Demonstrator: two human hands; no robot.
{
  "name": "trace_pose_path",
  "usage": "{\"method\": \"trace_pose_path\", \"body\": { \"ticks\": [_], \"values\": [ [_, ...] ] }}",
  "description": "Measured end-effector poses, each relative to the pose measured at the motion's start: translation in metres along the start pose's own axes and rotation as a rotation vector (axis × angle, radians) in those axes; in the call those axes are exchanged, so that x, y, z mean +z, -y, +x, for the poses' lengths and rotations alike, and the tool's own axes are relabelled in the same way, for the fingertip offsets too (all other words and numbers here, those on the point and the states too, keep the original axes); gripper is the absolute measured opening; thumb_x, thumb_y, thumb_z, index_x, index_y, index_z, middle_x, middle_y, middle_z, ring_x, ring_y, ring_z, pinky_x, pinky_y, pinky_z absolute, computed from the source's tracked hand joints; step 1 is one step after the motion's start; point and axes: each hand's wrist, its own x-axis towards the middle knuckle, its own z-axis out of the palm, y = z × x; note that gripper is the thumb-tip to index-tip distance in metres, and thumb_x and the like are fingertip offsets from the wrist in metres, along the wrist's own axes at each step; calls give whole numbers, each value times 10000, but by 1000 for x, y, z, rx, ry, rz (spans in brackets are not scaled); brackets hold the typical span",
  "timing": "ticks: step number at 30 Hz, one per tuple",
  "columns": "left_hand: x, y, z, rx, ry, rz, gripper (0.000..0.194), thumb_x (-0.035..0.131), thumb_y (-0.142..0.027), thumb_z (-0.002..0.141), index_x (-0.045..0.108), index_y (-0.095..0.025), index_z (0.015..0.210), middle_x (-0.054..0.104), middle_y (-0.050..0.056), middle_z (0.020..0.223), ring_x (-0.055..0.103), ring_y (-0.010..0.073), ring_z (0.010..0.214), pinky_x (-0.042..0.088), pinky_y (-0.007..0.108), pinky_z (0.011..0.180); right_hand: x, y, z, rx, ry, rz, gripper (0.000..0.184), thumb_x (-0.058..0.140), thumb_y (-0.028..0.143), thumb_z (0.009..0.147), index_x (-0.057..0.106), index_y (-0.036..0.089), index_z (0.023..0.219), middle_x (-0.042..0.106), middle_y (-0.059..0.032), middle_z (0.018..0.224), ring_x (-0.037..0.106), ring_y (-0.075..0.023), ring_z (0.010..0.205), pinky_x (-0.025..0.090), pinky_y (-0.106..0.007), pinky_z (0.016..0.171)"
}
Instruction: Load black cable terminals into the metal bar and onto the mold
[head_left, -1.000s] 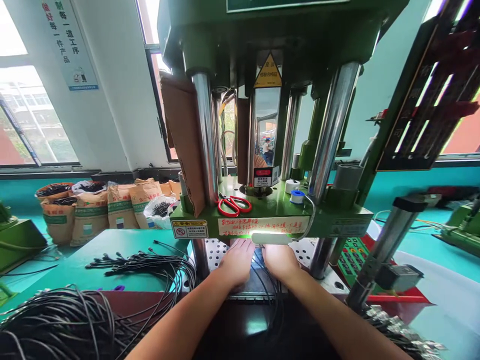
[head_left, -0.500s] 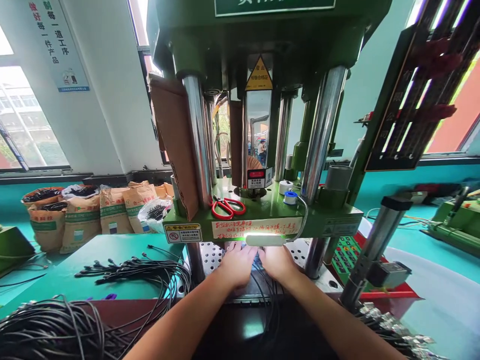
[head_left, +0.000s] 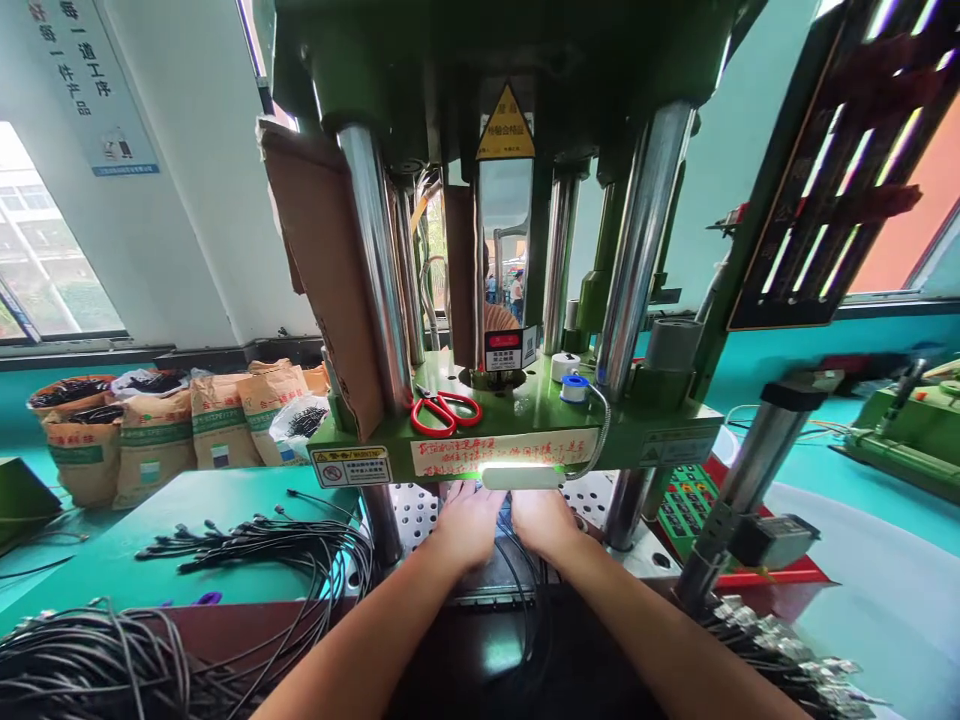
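Both my hands reach under the front edge of the green press plate (head_left: 514,400), over the metal mould on the press bed. My left hand (head_left: 466,525) is palm down, its visible fingers stretched forward and slightly apart; the tips are partly hidden. My right hand (head_left: 541,522) lies close beside it with its fingers bent inward. The plate's edge and a glowing white lamp bar (head_left: 523,477) hide those fingertips, and anything in them. Between the hands, thin black cables (head_left: 517,572) run from the mould toward me and hang over its front edge.
Red-handled scissors (head_left: 445,413) and a blue-and-white tape roll (head_left: 575,389) lie on the plate. Cable bundles (head_left: 259,540) spread over the green table at left. Cables with metal connectors (head_left: 780,640) lie at right. Steel columns (head_left: 649,250) flank the work space.
The view has shifted slightly, so the press sits a little further left and higher. The right hand's fingers now look more bent and are less visible. Both hands remain at the mould.
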Motion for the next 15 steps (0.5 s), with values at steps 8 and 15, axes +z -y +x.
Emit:
{"method": "trace_pose_path", "body": {
  "ticks": [8,15],
  "values": [
    [2,1,-3,8,16,-22,563,403,-110,809,429,-222,1360,516,90,1369,448,276,1247,255,506,1109,-14,-19,-20,64,1,-67,248,475,217,908,699,137,976,698,-119,1039,601,-259,1031,421,-384,905],
    [0,-1,-3,5,30,-17,631,455,-107,769,391,-227,1386,499,94,1385,406,285,1285,237,505,1114,-9,-14,-13,61,40,-49,170,523,216,932,647,143,1024,664,-75,1083,609,-198,1008,464,-403,904]
  ]
}}
